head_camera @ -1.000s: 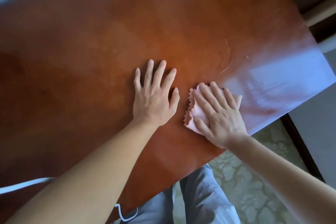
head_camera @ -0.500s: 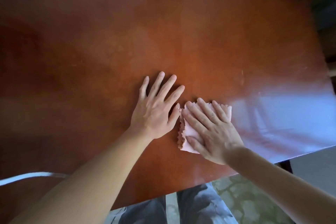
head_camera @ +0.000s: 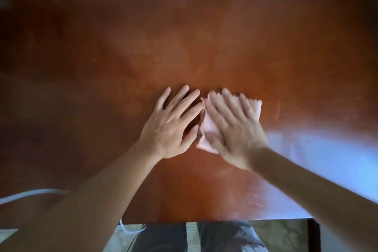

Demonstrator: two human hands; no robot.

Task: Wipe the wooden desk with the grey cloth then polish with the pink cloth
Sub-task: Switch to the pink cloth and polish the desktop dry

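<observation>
The wooden desk (head_camera: 184,37) fills most of the view, reddish brown and glossy. A small pink cloth (head_camera: 208,127) with a zigzag edge lies flat on it near the middle. My right hand (head_camera: 235,129) presses down on the pink cloth with straight, spread fingers and is motion-blurred. My left hand (head_camera: 173,125) rests flat on the bare wood just left of the cloth, its fingertips almost touching the cloth's edge. The grey cloth is not in view.
A white cable (head_camera: 30,193) runs across the desk's near left edge and hangs below it. A bright window reflection (head_camera: 327,149) lies on the desk at the right. Below the front edge I see my grey trousers (head_camera: 214,237) and a patterned floor (head_camera: 280,235).
My right hand has slid the pink cloth forward and leftwards next to my left hand. The view has swung so the desk's front edge now runs level across the bottom.
</observation>
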